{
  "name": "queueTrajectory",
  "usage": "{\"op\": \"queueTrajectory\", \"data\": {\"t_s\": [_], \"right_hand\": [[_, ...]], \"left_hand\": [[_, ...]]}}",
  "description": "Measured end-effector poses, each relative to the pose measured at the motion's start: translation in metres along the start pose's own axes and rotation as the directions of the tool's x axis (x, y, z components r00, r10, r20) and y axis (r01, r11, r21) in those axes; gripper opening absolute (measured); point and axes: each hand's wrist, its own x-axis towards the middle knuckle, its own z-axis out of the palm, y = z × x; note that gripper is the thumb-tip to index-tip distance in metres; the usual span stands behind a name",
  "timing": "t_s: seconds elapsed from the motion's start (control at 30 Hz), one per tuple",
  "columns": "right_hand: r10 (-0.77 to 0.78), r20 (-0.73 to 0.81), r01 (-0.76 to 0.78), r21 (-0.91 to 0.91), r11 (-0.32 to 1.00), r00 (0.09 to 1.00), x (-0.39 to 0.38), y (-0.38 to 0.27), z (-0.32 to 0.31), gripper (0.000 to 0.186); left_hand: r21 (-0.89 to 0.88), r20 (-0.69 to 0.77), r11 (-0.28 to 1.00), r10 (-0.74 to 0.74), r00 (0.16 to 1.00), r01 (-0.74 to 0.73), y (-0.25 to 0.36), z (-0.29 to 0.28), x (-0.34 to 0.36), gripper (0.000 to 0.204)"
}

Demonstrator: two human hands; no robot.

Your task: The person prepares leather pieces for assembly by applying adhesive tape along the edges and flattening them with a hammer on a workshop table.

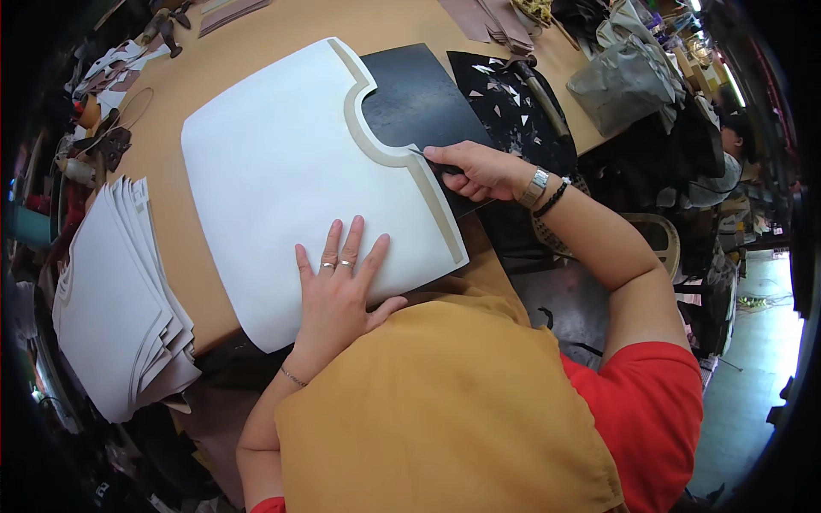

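Observation:
A large white sheet [265, 171] of leather-like material lies on the table, with a grey-beige strip [363, 132] along its curved, notched right edge. My left hand [335, 278] presses flat on its near part, fingers spread. At the corner of the notch, my right hand [481, 169] is closed around a small black-handled cutting tool [450, 169]. The tool's thin pale tip touches or nearly touches the strip's edge; its exact kind is mostly hidden by the fingers. Beneath the sheet's right side shows a smooth black board [423, 98].
Several similar white pieces [115, 299] are stacked at the left table edge. A hammer [539, 94] rests on a black mat [492, 98] strewn with white scraps, beyond my right hand. A grey bag [620, 85] stands at the far right. Brown sheets [231, 13] lie at the back.

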Motion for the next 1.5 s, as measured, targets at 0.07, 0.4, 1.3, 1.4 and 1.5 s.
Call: {"op": "queueTrajectory", "data": {"t_s": [0.07,0.4,1.3,1.4,1.5], "right_hand": [[-0.002,-0.012,0.002,-0.011,1.000,1.000,0.000,0.000,0.000,0.038],[-0.071,-0.056,0.071,0.002,0.997,0.996,0.001,0.007,0.004,0.034],[-0.669,-0.455,0.402,-0.553,0.730,0.588,0.026,0.022,-0.049,0.042],[-0.791,-0.357,0.388,-0.724,0.571,0.498,0.033,0.022,-0.027,0.042],[-0.816,-0.329,0.201,-0.862,0.464,0.475,0.035,0.021,-0.014,0.039]], "left_hand": [[0.000,-0.007,1.000,0.000,1.000,0.000,-0.001,0.003,0.000,0.087],[-0.019,-0.022,1.000,-0.008,1.000,0.007,-0.001,0.003,-0.001,0.085],[0.097,-0.114,0.991,-0.083,0.990,0.094,-0.062,-0.028,0.031,0.085],[0.092,-0.135,0.976,-0.185,0.973,0.199,-0.107,-0.047,0.048,0.092],[0.158,-0.125,0.933,-0.307,0.943,0.324,-0.119,-0.047,0.049,0.095]]}}
